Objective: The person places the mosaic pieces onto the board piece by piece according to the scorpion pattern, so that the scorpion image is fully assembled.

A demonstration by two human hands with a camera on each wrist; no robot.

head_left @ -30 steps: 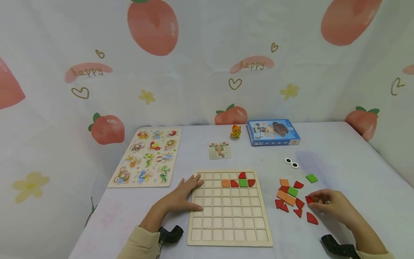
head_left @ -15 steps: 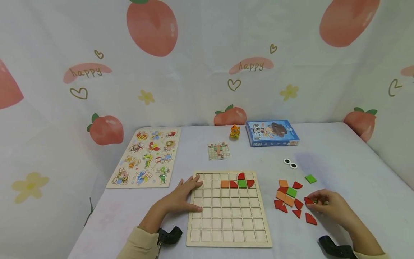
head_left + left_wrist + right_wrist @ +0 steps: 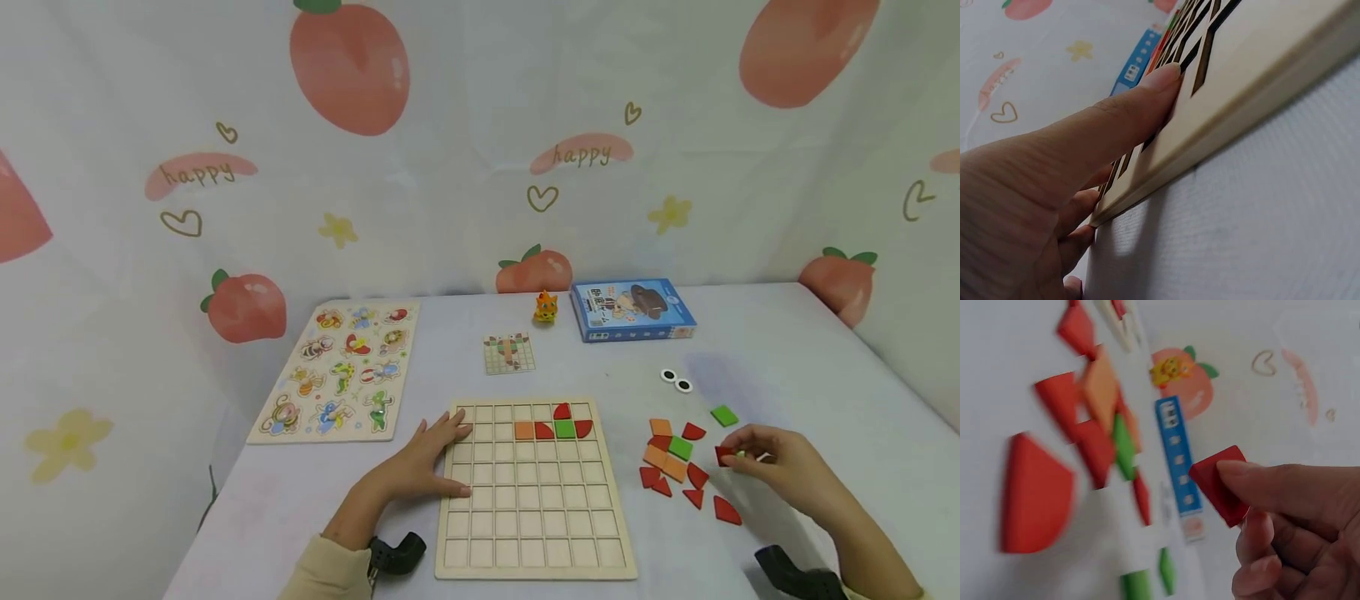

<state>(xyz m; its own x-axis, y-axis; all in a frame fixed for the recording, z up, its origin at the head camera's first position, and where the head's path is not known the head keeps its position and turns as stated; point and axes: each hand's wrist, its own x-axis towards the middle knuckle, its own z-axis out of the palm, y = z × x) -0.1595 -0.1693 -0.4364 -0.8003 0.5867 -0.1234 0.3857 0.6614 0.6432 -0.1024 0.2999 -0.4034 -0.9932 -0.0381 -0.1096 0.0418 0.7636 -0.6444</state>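
My left hand [image 3: 420, 462] lies along the left edge of the wooden grid board [image 3: 543, 542]. Its thumb [image 3: 1160, 78] rests on the board's top face, and the other fingers reach down at the edge. In the board's upper rows sit an orange square [image 3: 523, 431], a green square [image 3: 564, 429] and several red quarter-circle tiles [image 3: 562, 412]. Right of the board, my right hand [image 3: 780, 467] pinches a red tile [image 3: 1222, 484] between thumb and fingers, held above the table. Several loose red, orange and green tiles [image 3: 674, 469] lie close by. A green piece [image 3: 1135, 584] is partly hidden near that hand.
A pattern card [image 3: 509, 354] lies beyond the board, with a small toy figure [image 3: 546, 308] and a blue box [image 3: 633, 310] behind it. Two eye discs [image 3: 676, 381] sit at the right. An insect picture board [image 3: 337, 371] lies at the left.
My right hand has risen slightly with the red tile, which now looks more tilted. The left hand stays on the board, and the tiles on the board are the same.
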